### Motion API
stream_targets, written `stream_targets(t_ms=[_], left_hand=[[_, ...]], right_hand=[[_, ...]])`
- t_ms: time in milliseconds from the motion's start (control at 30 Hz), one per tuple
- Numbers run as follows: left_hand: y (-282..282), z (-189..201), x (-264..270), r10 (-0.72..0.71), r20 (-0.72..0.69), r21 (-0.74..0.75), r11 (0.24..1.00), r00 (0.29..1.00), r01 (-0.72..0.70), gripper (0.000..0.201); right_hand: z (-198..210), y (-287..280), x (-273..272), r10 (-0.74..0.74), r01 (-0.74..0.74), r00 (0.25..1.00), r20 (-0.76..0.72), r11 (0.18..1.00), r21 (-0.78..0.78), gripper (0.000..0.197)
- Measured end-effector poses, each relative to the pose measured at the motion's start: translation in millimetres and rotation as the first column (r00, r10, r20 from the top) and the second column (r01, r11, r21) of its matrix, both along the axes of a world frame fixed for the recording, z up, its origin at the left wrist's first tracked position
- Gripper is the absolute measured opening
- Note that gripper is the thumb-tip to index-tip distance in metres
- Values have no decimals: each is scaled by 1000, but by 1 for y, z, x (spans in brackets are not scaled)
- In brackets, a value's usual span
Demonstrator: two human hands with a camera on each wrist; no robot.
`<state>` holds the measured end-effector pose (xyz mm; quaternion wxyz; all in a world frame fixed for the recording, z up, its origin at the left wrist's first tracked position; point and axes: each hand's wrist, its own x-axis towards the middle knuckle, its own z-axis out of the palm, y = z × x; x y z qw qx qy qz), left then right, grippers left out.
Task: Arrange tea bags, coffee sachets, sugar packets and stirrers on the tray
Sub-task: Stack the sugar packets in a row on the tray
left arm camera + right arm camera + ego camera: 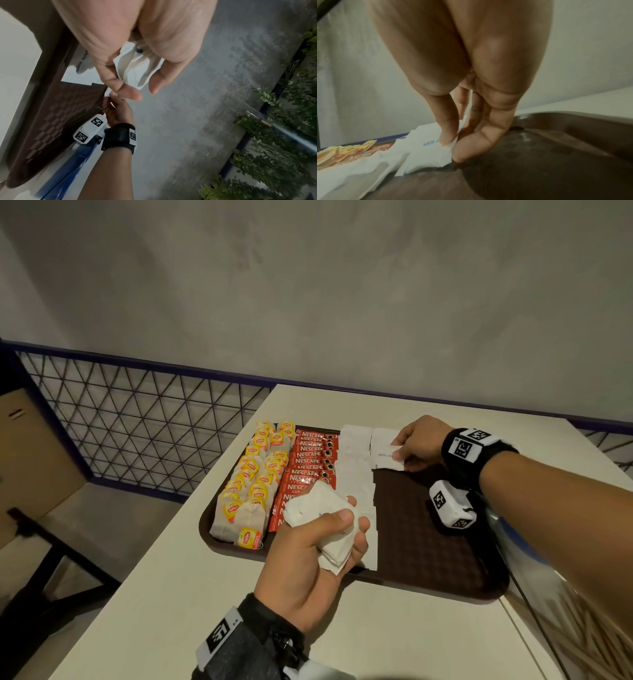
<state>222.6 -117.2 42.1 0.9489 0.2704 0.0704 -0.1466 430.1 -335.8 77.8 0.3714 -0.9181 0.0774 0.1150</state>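
Our left hand (pixel 308 553) curls around a loose bundle of sugar packets (pixel 323 518) above the brown tray (pixel 428 542). Our right hand (pixel 419 445) pinches one sugar packet (pixel 388 458) onto the far row. The bundle may slip and scatter the laid rows.

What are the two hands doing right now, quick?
Left hand: closed around a bunch of white sugar packets.
Right hand: pinching one sugar packet at the far end of the tray.
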Motion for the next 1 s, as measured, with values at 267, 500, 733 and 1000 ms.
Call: stream_targets(t_ms=[267, 500, 733, 1000], left_hand=[[-2, 5, -1, 24, -53, -114, 993, 998, -30, 43], [-2, 10, -7, -14, 3, -82, 996, 1000, 14, 39], [0, 15, -13, -71, 123, 121, 991, 990, 56, 42], [-2, 14, -14, -106, 218, 260, 964, 970, 47, 30]], right_hand=[[1, 7, 6, 79, -66, 996, 32, 955, -291, 25], [37, 15, -27, 80, -40, 983, 168, 973, -227, 22], [78, 49, -132, 343, -382, 912, 224, 911, 158, 23], [67, 41, -188, 396, -438, 895, 204, 868, 234, 33]])
